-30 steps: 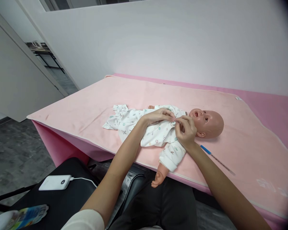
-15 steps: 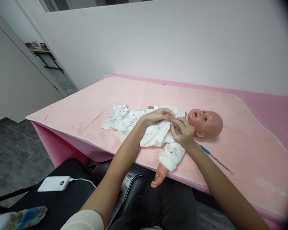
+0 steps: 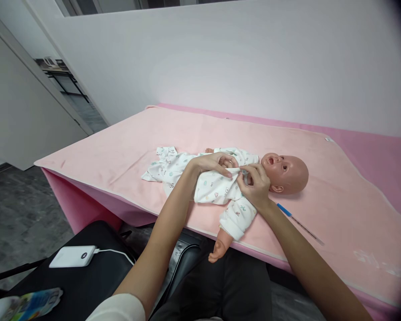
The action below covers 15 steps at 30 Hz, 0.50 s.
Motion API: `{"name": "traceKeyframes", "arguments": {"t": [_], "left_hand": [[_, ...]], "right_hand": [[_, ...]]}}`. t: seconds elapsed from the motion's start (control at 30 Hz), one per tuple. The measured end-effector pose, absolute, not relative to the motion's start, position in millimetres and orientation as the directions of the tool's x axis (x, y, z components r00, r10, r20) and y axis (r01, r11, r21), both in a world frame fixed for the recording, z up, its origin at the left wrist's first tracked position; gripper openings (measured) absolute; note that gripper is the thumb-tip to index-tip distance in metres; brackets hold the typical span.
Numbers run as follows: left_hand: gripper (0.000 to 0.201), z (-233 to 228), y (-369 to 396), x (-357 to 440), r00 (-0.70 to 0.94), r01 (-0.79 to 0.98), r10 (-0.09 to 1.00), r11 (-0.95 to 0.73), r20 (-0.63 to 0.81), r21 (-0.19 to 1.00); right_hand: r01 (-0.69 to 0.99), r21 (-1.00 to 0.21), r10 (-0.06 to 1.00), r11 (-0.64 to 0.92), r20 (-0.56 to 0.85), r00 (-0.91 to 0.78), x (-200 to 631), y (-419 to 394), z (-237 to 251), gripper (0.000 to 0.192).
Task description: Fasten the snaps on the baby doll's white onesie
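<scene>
A baby doll (image 3: 285, 173) lies on its back, its head to the right and its mouth open. It wears a white printed baby outfit (image 3: 210, 189). Over the chest, my right hand (image 3: 255, 180) pinches the edge of the garment's front flap, drawing it up a little. My left hand (image 3: 217, 162) lies just left of it over the doll's middle, thumb and curved fingers apart beside the same raised edge. The doll's near arm (image 3: 221, 243) hangs past the table's front edge.
A blue-capped pen-like stick (image 3: 299, 223) lies right of the doll on the pink cloth (image 3: 120, 138). On a black chair (image 3: 96, 276) at lower left are a white power bank (image 3: 72, 257) with a cable and a colourful packet (image 3: 36, 304). A white wall (image 3: 237, 62) rises behind.
My left hand has drawn back slightly to the left, its thumb and fingers parting. My right hand keeps its pinch at the chest, and the flap edge between the hands now shows more.
</scene>
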<state>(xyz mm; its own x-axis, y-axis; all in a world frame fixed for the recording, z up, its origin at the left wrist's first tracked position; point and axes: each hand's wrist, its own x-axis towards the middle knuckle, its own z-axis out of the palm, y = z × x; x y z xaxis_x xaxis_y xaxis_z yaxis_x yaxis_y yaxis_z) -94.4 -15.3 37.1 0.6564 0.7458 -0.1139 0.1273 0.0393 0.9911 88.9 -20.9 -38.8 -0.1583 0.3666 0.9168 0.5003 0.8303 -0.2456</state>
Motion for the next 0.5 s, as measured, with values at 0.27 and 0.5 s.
{"name": "traceKeyframes", "arguments": {"t": [0.27, 0.5], "left_hand": [[0.024, 32.1, -11.9, -123.0, 0.599, 0.268, 0.773, 0.054, -0.21, 0.962], [0.023, 22.5, -25.2, -113.0, 0.481, 0.288, 0.871, -0.051, -0.098, 0.956]], "right_hand": [[0.493, -0.297, 0.401, 0.817, 0.908, -0.118, 89.4, -21.3, -37.5, 0.013], [0.54, -0.262, 0.399, 0.8, 0.904, -0.153, 89.1, -21.8, -37.3, 0.015]]}}
